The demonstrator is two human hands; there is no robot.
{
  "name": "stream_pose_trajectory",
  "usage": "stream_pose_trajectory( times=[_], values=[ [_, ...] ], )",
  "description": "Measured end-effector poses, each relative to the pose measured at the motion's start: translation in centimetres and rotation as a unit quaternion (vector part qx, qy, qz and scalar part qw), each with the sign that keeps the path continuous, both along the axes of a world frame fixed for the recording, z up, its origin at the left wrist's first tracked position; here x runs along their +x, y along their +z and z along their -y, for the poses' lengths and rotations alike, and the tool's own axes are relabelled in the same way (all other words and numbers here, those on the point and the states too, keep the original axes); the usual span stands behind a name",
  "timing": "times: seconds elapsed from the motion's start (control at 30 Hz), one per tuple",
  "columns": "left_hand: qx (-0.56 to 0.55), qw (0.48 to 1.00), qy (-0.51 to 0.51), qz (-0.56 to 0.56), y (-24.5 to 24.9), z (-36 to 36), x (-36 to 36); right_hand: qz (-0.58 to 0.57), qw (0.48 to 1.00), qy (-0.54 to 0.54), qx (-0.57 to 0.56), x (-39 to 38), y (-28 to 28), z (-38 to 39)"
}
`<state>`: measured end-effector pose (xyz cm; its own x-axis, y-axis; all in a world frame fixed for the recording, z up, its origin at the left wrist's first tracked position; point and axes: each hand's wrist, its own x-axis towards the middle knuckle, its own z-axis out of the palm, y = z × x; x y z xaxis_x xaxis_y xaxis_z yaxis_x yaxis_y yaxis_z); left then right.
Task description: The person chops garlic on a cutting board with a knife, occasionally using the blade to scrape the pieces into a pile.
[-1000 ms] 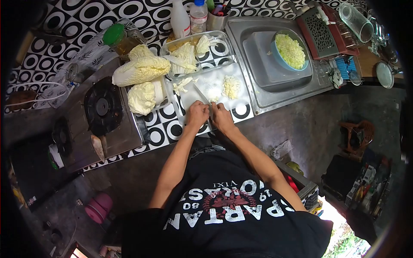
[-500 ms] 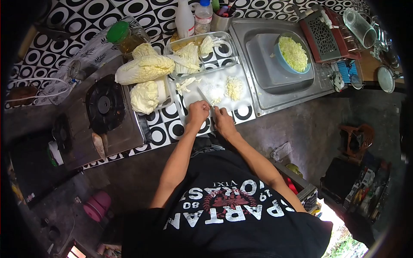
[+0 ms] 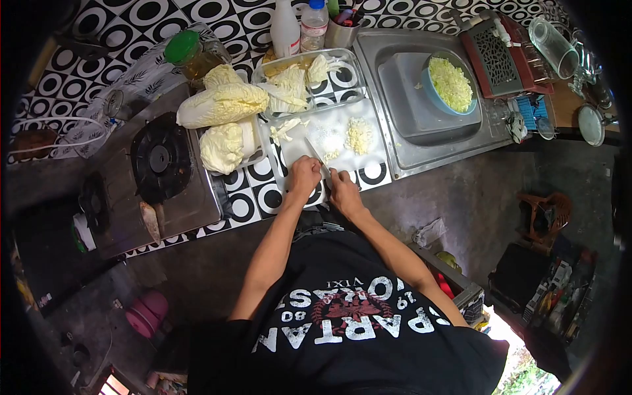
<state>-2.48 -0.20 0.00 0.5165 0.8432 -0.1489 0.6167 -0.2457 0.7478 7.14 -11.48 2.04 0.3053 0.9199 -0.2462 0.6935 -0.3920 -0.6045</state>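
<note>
My left hand (image 3: pixel 304 176) rests curled at the near edge of the white cutting board (image 3: pixel 342 158); whatever is under its fingers is hidden. My right hand (image 3: pixel 342 187) is right beside it, closed on the handle of a knife (image 3: pixel 316 155). The blade points away from me across the board. Small heaps of chopped cabbage (image 3: pixel 359 134) lie on the board beyond the blade, with loose leaf pieces (image 3: pixel 283 129) at its far left corner.
Whole napa cabbages (image 3: pixel 224 105) lie left of the board beside a gas stove (image 3: pixel 158 158). A glass tray of cabbage leaves (image 3: pixel 296 82) stands behind the board. A blue bowl of chopped cabbage (image 3: pixel 451 82) sits in the sink (image 3: pixel 401 131). Bottles (image 3: pixel 285 29) line the back.
Both hands have slid a little toward me along the board, and the knife came back with them. The cabbage heaps stay where they were.
</note>
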Motion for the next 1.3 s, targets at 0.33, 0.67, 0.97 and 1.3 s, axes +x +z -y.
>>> stream_pose_trajectory(
  times=[0.33,0.67,0.97,1.3],
  values=[
    [0.024,0.998,0.003,0.061,-1.4,0.1,-0.5,-0.009,0.999,0.029,-0.021,0.8,2.8,-2.6],
    [0.03,0.998,0.001,0.059,-1.1,0.3,-0.4,0.009,1.0,-0.003,0.011,0.0,0.2,-1.3],
    [0.065,0.997,0.019,0.048,-0.8,0.9,-0.4,-0.001,1.0,0.015,-0.02,0.3,0.4,-0.7],
    [0.067,0.996,-0.009,0.061,-1.1,0.8,-0.8,-0.013,0.999,-0.009,0.051,0.8,0.1,-2.2]
  ],
)
